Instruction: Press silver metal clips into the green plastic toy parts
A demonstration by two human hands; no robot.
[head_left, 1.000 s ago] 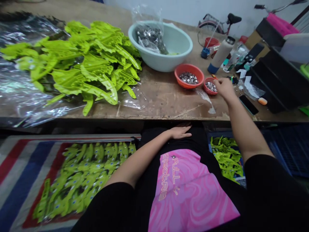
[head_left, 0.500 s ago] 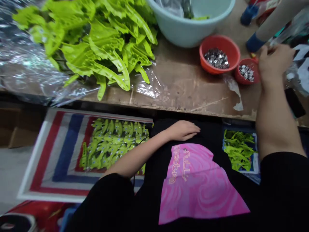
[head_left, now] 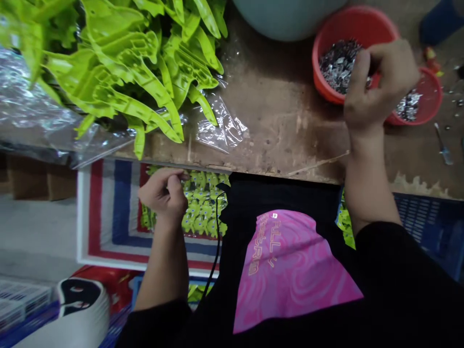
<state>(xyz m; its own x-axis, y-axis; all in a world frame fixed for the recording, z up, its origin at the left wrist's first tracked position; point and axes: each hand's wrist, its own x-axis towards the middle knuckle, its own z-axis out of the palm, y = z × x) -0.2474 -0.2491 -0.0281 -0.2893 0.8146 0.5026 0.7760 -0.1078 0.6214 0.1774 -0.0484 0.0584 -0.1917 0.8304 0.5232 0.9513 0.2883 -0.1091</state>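
Note:
Over the larger red bowl (head_left: pixel 357 19) and beside the smaller red bowl (head_left: pixel 433 96) hangs my right hand (head_left: pixel 384 82), its fingers curled. Small shiny metal pieces (head_left: pixel 337 65) lie in both bowls; whether any are in the fingers is hidden. My left hand (head_left: pixel 165 193) is raised below the table edge, thumb against bent fingers, with no held thing visible. Behind it, rows of green plastic parts (head_left: pixel 205 212) lie on a striped surface. A heap of larger bright green moulded parts (head_left: pixel 126 72) covers the table's left side.
Clear plastic film (head_left: pixel 221 125) lies under and around the green heap on the wooden table (head_left: pixel 275 111). A pale blue basin (head_left: pixel 286 19) stands at the back. A small screwdriver-like tool (head_left: pixel 442 145) lies at right. Below are a blue crate (head_left: pixel 420 217) and a white-framed striped tray (head_left: pixel 82 212).
My right hand has moved left from beyond the small bowl to above the larger bowl. My left hand has left my lap, moving left and curling. The view has shifted closer to the table.

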